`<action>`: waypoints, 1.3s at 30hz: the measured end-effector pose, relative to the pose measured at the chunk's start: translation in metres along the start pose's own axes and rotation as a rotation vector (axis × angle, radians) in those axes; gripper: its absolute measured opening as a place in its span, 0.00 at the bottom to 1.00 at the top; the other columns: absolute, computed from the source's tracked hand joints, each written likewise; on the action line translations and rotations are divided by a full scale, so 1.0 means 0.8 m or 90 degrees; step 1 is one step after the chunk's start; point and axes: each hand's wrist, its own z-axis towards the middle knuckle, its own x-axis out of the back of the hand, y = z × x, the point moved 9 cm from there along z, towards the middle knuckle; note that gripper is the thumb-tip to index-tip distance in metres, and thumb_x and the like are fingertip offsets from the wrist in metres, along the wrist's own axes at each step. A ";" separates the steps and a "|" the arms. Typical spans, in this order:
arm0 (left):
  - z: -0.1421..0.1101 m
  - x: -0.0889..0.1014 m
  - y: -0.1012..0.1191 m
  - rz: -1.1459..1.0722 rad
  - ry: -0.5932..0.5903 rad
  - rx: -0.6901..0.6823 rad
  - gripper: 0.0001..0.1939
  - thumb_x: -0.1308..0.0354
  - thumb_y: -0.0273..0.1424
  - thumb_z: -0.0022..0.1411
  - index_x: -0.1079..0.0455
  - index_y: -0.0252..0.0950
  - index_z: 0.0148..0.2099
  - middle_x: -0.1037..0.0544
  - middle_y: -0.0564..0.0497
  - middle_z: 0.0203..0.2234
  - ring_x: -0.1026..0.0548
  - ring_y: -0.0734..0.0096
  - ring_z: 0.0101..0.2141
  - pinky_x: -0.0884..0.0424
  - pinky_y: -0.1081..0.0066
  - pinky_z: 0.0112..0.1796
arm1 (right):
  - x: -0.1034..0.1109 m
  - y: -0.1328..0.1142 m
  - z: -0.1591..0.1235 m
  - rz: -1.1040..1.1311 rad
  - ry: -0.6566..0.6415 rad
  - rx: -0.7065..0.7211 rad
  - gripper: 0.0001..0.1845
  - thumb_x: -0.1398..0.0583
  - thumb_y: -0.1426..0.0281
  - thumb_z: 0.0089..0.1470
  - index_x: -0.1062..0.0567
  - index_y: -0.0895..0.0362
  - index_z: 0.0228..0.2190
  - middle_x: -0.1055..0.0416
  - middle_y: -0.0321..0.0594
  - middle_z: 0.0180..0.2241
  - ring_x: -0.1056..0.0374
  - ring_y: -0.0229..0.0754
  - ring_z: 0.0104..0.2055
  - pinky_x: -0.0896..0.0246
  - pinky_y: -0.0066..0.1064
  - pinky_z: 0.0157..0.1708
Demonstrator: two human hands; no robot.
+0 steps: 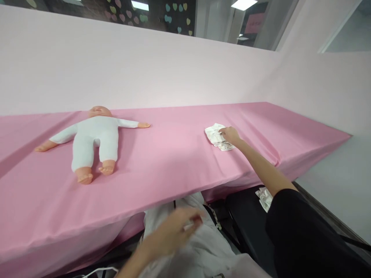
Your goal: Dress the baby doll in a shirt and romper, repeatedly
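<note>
A baby doll in a white bodysuit lies on its back on the pink table, at the left. My right hand reaches out to a small folded white patterned cloth on the table's right part and rests on it, fingers curled over its edge. My left hand hovers below the table's front edge, blurred by motion, above white fabric in my lap; whether it holds anything is unclear.
A pink wall backs the table and turns the corner at the right. Below the table's right front stands a black surface with another folded patterned cloth on it.
</note>
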 end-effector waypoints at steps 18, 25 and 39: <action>0.087 0.394 0.160 -0.256 0.547 -0.358 0.21 0.47 0.44 0.55 0.34 0.34 0.45 0.26 0.50 0.31 0.26 0.63 0.35 0.29 0.66 0.35 | 0.150 -0.331 0.041 0.730 0.191 0.369 0.13 0.47 0.76 0.49 0.24 0.53 0.31 0.26 0.33 0.36 0.32 0.39 0.43 0.39 0.33 0.48; 0.088 0.415 0.180 -0.089 0.641 -0.454 0.31 0.39 0.32 0.48 0.41 0.42 0.56 0.29 0.45 0.48 0.27 0.61 0.44 0.28 0.66 0.39 | 0.120 -0.359 0.071 0.810 0.084 0.361 0.22 0.50 0.78 0.43 0.25 0.55 0.38 0.27 0.35 0.40 0.33 0.43 0.45 0.40 0.36 0.48; 0.068 0.379 0.205 0.442 0.541 -0.262 0.13 0.44 0.42 0.55 0.29 0.41 0.37 0.25 0.52 0.38 0.28 0.66 0.39 0.31 0.69 0.39 | 0.094 -0.344 0.083 0.889 0.127 0.254 0.08 0.43 0.66 0.49 0.29 0.56 0.32 0.28 0.36 0.32 0.32 0.39 0.36 0.37 0.31 0.38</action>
